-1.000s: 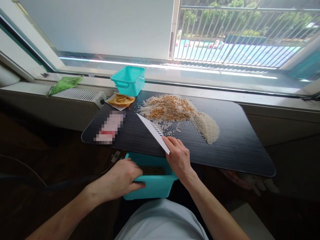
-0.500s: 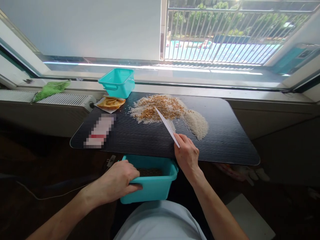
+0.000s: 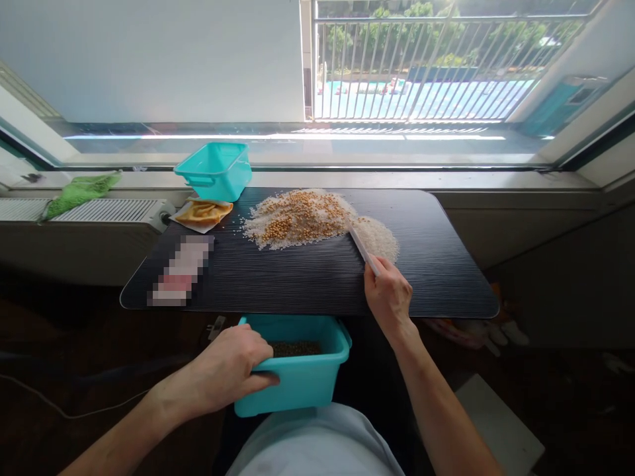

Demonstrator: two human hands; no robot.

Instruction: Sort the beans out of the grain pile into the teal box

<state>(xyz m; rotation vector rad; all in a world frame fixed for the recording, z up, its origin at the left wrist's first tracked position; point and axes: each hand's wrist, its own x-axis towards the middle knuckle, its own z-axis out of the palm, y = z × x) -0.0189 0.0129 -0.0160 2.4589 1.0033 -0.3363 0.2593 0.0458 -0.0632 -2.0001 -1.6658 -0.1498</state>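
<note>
My left hand (image 3: 243, 357) grips the near left rim of a turquoise plastic bin (image 3: 302, 380), held just below the table's front edge. Dark, small grains (image 3: 296, 348) cover the bin's bottom. In my right hand (image 3: 389, 291) is a thin white card (image 3: 363, 247), seen nearly edge-on and tilted, its far end at the gap between two piles. Left of the card spreads a pile of white rice mixed with yellow kernels (image 3: 297, 218). To its right lies a smaller mound of plain white rice (image 3: 380, 237).
The black table (image 3: 441, 264) stands against the window sill. At its back left are another turquoise bin (image 3: 218, 173) and a flatbread on paper (image 3: 203, 213). A pixelated pale item (image 3: 183, 268) lies at front left. A green cloth (image 3: 82, 193) rests on the radiator (image 3: 119, 211).
My right hand has swung the card rightward, from the front of the mixed pile to the rice mound. My left hand keeps its grip on the bin. The view has shifted slightly.
</note>
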